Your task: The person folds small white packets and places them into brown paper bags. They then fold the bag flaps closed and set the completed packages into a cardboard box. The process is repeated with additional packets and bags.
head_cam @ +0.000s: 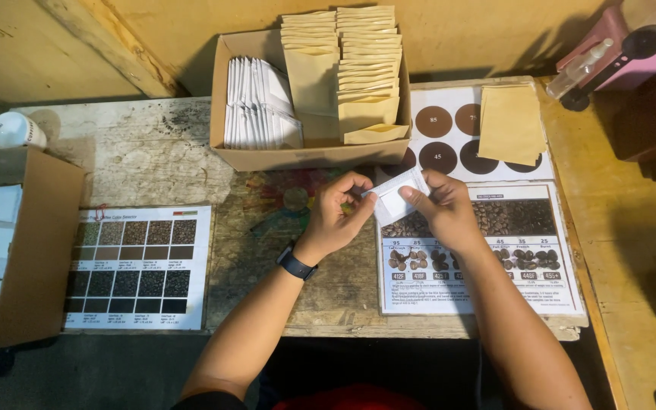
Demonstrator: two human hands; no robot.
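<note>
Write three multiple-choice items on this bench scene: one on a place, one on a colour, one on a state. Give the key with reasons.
1. Where does the open cardboard box of packets stand?
A. beyond the hands
B. on the floor
C. on the chart

2. What colour is the small packet being held?
A. white
B. red
C. black

3. How is that packet held?
A. lying flat, untouched
B. pinched between the left hand and right hand
C. in one hand only

Key: A, the box sits at the table's far edge; A, it shows white; B, fingers of both hands grip it.
</note>
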